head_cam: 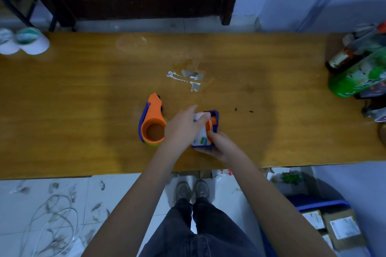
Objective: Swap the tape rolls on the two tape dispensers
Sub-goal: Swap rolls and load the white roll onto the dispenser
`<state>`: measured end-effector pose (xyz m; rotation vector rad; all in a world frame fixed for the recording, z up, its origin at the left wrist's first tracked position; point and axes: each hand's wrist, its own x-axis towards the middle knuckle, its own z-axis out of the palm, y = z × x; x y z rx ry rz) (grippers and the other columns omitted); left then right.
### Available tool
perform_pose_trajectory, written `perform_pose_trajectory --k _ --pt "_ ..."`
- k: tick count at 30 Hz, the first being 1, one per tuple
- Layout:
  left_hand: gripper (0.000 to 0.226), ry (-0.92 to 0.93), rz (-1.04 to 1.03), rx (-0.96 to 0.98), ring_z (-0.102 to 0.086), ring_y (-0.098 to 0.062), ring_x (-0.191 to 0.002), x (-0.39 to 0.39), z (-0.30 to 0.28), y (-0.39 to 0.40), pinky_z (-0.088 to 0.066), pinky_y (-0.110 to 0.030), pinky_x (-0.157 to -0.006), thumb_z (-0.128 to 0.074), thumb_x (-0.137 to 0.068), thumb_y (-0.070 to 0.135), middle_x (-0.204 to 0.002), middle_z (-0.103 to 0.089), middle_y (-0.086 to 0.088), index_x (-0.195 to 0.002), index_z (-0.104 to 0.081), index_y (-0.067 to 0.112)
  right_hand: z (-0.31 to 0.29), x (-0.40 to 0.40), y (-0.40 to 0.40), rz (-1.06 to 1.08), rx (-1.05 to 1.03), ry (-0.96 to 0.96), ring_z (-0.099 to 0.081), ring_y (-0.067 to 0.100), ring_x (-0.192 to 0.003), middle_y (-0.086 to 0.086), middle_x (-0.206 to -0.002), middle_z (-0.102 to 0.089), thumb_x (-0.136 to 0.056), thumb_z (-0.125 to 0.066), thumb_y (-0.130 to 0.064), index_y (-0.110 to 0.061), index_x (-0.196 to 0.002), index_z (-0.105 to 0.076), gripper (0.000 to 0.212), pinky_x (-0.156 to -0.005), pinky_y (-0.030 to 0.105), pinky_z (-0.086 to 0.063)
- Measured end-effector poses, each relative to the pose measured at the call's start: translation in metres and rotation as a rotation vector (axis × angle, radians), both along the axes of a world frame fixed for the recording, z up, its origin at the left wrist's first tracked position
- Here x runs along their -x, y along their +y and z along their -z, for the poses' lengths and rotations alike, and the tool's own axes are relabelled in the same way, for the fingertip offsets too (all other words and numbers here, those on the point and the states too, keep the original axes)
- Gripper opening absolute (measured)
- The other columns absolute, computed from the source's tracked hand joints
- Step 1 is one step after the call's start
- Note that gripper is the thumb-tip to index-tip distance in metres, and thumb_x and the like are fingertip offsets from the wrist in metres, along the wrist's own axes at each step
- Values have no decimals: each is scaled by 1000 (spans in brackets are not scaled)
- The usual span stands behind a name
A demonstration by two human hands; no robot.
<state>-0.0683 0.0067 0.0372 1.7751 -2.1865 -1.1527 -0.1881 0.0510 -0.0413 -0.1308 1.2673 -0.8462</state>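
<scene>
An orange tape dispenser (153,122) with a blue rim lies flat on the wooden table (83,94), its round hub bare, with no roll on it. Just right of it a second, blue and orange dispenser (214,120) is held near the table's front edge. My right hand (221,146) grips this dispenser from below at its near end. My left hand (183,126) closes over a white tape roll (201,134) that sits in that dispenser. Two white tape rolls (23,40) stand at the far left corner.
Torn tape scraps (188,79) stick to the table's middle. Bottles and a green packet (359,69) crowd the right end. Below the table are my shoes (192,191), loose wire on the left floor (54,221) and a blue crate with boxes (325,221) at right.
</scene>
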Motion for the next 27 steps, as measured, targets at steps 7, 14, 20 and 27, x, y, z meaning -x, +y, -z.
perform_pose_trajectory --k 7,14,20,27 --pt "54 18 334 854 -57 -32 -115 -33 19 31 -47 -42 -92 -74 -75 34 -127 -59 -15 -123 -61 14 -19 -9 0 337 8 -290 -68 13 -50 4 -59 -73 -95 -42 -11 -11 -86 -62 23 -40 19 -53" --pt "29 87 304 963 -55 -25 -111 -33 14 27 -38 -36 -93 -68 -80 38 -113 -67 -7 -102 -71 20 -37 -15 8 327 -27 -458 -67 17 -48 9 -59 -71 -96 -39 -11 -8 -85 -62 25 -38 21 -52" --pt "32 46 548 956 -63 -24 -105 -37 0 16 -45 -38 -92 -68 -79 44 -107 -70 -4 -97 -73 18 -43 -18 14 239 -114 -426 -68 17 -51 11 -61 -71 -96 -41 -14 -8 -84 -62 25 -45 26 -57" --pt "35 13 707 929 -67 -26 -97 -32 -8 12 -52 -36 -86 -60 -85 37 -106 -71 -9 -101 -71 9 -47 -12 17 135 -209 -384 -69 27 -66 19 -86 -63 -95 -45 -17 -4 -95 -60 20 -47 28 -59"
